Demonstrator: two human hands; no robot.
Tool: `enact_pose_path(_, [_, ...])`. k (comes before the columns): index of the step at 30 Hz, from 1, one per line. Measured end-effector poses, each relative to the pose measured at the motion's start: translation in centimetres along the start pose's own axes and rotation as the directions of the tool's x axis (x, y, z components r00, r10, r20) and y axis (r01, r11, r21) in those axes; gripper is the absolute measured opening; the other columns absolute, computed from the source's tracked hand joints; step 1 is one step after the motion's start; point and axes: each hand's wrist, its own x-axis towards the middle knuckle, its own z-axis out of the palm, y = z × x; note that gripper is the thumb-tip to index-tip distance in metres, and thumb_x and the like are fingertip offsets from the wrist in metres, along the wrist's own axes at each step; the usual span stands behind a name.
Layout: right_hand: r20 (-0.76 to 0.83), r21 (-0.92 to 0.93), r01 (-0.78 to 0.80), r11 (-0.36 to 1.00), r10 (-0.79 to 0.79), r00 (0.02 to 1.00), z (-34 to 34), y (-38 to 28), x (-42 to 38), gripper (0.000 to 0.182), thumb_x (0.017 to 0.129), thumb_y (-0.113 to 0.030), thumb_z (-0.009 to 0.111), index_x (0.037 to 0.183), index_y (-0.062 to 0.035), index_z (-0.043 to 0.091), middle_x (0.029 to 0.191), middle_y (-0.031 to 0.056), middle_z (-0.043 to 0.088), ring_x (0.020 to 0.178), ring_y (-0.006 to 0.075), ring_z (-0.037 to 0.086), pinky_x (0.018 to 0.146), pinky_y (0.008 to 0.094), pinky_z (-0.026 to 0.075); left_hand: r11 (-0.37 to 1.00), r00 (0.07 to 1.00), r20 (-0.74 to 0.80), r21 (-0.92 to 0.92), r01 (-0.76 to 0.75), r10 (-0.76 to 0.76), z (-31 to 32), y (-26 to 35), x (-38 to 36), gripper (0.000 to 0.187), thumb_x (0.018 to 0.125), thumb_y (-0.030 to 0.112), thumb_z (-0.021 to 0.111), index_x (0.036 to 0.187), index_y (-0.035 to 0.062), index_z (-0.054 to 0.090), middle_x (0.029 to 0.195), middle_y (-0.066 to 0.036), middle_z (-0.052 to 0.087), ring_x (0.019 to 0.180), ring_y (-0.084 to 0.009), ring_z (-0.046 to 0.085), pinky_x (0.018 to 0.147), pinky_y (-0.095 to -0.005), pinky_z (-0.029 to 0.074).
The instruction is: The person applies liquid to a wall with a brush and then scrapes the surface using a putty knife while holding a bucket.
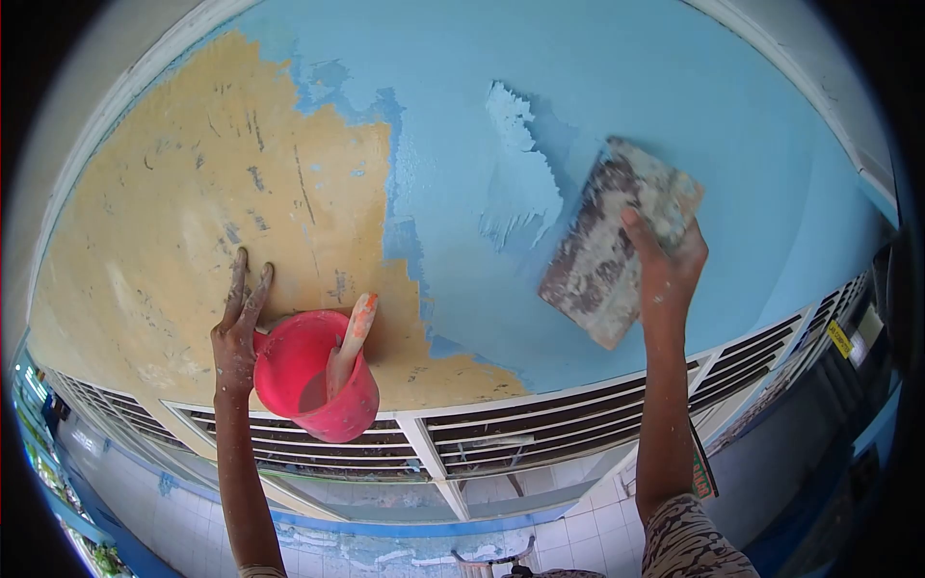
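The wall [173, 144] shows yellow with dark marks [255, 178] on the left. Light-blue coating [443, 67] covers the right, bearing a thick, ragged smear [528, 169].

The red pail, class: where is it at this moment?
In the head view, the red pail is left of centre, just right of the left hand, near the yellow wall area's lower edge, an orange-tipped handle sticking out.
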Motion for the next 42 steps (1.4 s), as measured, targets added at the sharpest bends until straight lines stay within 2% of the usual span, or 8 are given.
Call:
enact_pose_path(13, [0.075,-0.162,0.083,0.983,-0.072,0.995,0.0,-2.0,4.5,0.034,0.087,-0.016,0.078,0.109,0.0049,0.064,0.096,0.0132,0.071,0.083,0.0162,0.065,0.081,0.0313,0.052,0.988,0.992,0.039,-0.091,0.126,-0.123,0.2,-0.1,-0.3,0.073,0.074,0.012,0.081,0.143,0.0223,0.057,0.159,-0.013,0.037,0.135,-0.0303,0.052,0.079,-0.0323,0.062])
enact_pose_path(17, [0.03,0.042,0.049,0.998,-0.05,0.998,1.2,-1.0,4.4,0.035,0.084,-0.015,0.08,0.109,0.0048,0.064,0.093,0.0117,0.072,0.079,0.0164,0.066,0.077,0.0313,0.052,0.996,0.997,0.041,-0.052,0.075,-0.072,0.0,-0.3,-0.3,0.074,0.073,0.014,0.082,0.143,0.0215,0.057,0.158,-0.015,0.037,0.134,-0.0322,0.053,0.081,-0.0335,0.062])
enact_pose_path(19, [0.127,-0.014,0.268,0.963,-0.264,0.956,5.2,-1.8,6.4,0.033,0.083,-0.014,0.079,0.107,0.0048,0.066,0.092,0.0109,0.073,0.079,0.0169,0.067,0.076,0.0307,0.052,0.999,1.0,0.012,0.029,-0.016,0.015,0.1,-0.6,0.0,0.074,0.073,0.014,0.082,0.143,0.0216,0.057,0.158,-0.015,0.037,0.131,-0.033,0.055,0.081,-0.0337,0.062])
enact_pose_path(24, [0.219,-0.2,0.228,0.953,-0.184,0.958,6.2,-4.3,7.9,0.03,0.084,-0.013,0.078,0.105,0.0059,0.068,0.092,0.0116,0.074,0.076,0.0171,0.066,0.074,0.0305,0.052,0.979,0.978,0.104,-0.082,0.188,-0.18,-0.5,0.5,-0.2,0.072,0.075,0.016,0.082,0.142,0.019,0.058,0.158,-0.017,0.037,0.126,-0.0321,0.06,0.081,-0.0339,0.062])
enact_pose_path(31, [0.241,-0.035,0.151,0.988,-0.138,0.961,5.9,-4.7,9.0,0.034,0.086,-0.015,0.076,0.113,0.0023,0.066,0.095,0.014,0.074,0.081,0.0197,0.073,0.075,0.0323,0.059,0.998,0.999,0.036,-0.046,0.039,-0.037,-0.5,0.1,-0.3,0.074,0.073,0.019,0.084,0.142,0.0184,0.058,0.156,-0.017,0.04,0.118,-0.0315,0.065,0.08,-0.0364,0.062])
enact_pose_path(33, [0.433,-0.306,0.487,0.818,-0.335,0.837,8.7,-5.2,10.8,0.046,0.083,-0.023,0.079,0.118,0.0022,0.064,0.096,0.0185,0.074,0.086,0.0249,0.074,0.081,0.0371,0.059,0.998,0.999,0.024,-0.054,0.041,-0.04,-0.6,0.3,-0.1,0.074,0.073,0.021,0.084,0.142,0.0187,0.057,0.155,-0.017,0.041,0.117,-0.0316,0.066,0.081,-0.0372,0.062])
enact_pose_path(41, [0.677,-0.298,0.45,0.842,-0.146,0.721,8.2,-7.7,14.1,0.053,0.083,-0.034,0.08,0.12,0.0008,0.065,0.098,0.0159,0.074,0.082,0.0212,0.073,0.083,0.0375,0.058,0.997,0.998,0.016,-0.058,0.058,-0.057,-0.6,0.4,-0.3,0.076,0.073,0.019,0.084,0.143,0.0191,0.056,0.156,-0.014,0.042,0.114,-0.0315,0.067,0.079,-0.0361,0.063])
enact_pose_path(42, [0.724,-0.297,0.603,0.741,-0.236,0.647,9.0,-7.3,13.4,0.054,0.083,-0.034,0.081,0.12,0.0006,0.065,0.101,0.0161,0.073,0.086,0.0218,0.073,0.087,0.0393,0.056,0.996,0.998,0.016,-0.055,0.066,-0.065,-0.6,0.3,-0.2,0.076,0.073,0.019,0.084,0.143,0.0191,0.056,0.156,-0.014,0.042,0.114,-0.0315,0.067,0.079,-0.0361,0.063])
